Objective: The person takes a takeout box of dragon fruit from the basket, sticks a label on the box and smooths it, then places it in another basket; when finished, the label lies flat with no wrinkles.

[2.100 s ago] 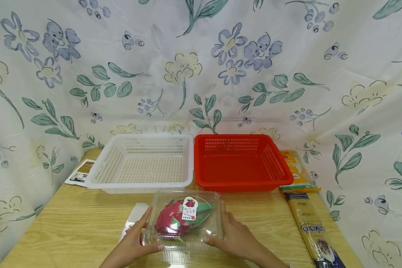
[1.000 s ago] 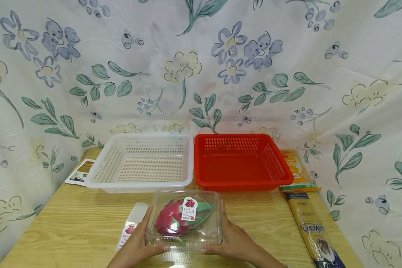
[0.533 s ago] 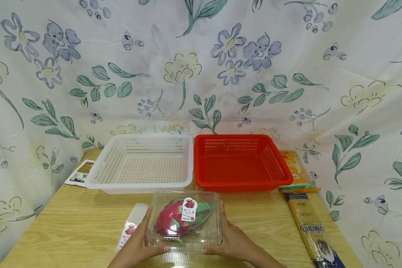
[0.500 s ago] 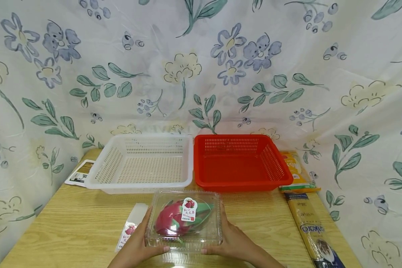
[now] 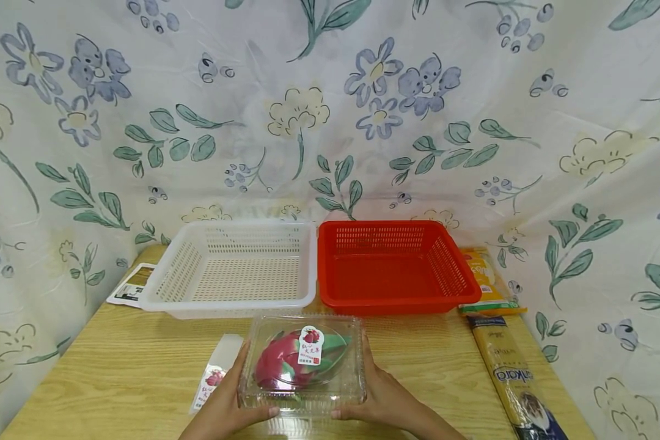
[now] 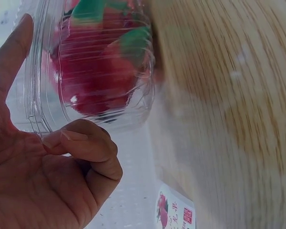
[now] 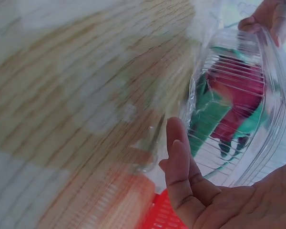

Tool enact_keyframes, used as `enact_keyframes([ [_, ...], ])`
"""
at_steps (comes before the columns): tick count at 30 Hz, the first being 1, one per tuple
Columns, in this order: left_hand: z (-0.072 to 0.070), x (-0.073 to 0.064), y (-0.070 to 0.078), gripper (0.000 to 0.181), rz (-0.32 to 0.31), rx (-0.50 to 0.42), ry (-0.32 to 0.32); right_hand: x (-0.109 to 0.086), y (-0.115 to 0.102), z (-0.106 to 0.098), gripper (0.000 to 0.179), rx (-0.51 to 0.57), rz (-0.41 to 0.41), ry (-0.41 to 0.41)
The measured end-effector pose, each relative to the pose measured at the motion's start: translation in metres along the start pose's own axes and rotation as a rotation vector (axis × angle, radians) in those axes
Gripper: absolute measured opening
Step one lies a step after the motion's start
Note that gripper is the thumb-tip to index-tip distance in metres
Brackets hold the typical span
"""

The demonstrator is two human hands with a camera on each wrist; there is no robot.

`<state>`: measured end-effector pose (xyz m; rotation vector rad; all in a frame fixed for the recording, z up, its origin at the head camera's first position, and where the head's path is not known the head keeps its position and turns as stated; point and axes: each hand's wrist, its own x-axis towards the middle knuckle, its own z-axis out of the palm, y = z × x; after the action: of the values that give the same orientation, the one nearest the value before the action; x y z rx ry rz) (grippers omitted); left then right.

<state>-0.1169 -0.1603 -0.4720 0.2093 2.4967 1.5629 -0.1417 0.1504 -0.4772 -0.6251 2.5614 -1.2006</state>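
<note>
We see dragon fruit [image 5: 279,365] in clear clamshell box [image 5: 341,382], clamped between left hand [image 5: 225,400] and right hand [image 5: 382,397], 2 opposite sides

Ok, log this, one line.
left grip: holding clear box; right grip: same box; dragon fruit: inside; white basket: beyond box; red basket: beyond box

Left hand [image 5: 225,400]: is gripping firmly low in the head view, palm facing inward.
Left thumb [image 5: 257,415]: is pointing inward, lying nearly level.
Left fingers [image 6: 93,148]: are bending sharply at the knuckles.
Right hand [image 5: 378,397]: is gripping opposite, mirroring its partner.
Right thumb [image 5: 351,413]: is pointing inward too, its tip sitting apart from the other.
Right fingers [image 7: 179,167]: are curling close together.
Right forearm [image 5: 431,423]: is slanting outward toward the bottom edge.
</note>
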Motion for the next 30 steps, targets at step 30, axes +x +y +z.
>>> enact_keyframes([
  [30,-0.0021,-0.0083,0.0049,0.125,0.056,-0.055,-0.008,-0.0059,-0.0035,0.0022,0.141,0.144,-0.099,-0.017],
])
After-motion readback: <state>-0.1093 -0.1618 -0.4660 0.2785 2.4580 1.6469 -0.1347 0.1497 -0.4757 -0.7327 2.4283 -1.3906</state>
